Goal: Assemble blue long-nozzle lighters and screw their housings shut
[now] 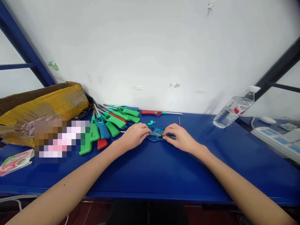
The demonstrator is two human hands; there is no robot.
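Note:
In front of me on the table lies an opened blue gas lighter casing (152,138), with a thin pale wire or rod running across it. My left hand (134,136) pinches at its left end, where a metal tube (122,132) sticks out past the fingers. Over the right end, my right hand (180,137) has its fingers closed on a small dark part (172,136), whose exact kind is unclear. A loose teal trigger (151,122) rests just behind the casing. The fingers partly hide both ends of the casing.
A pile of green, blue and red lighters (112,120) lies to the left, beside a taped cardboard box (47,103). Against the wall is a red lighter (152,112). A water bottle (234,109) and a power strip (276,139) are at the right.

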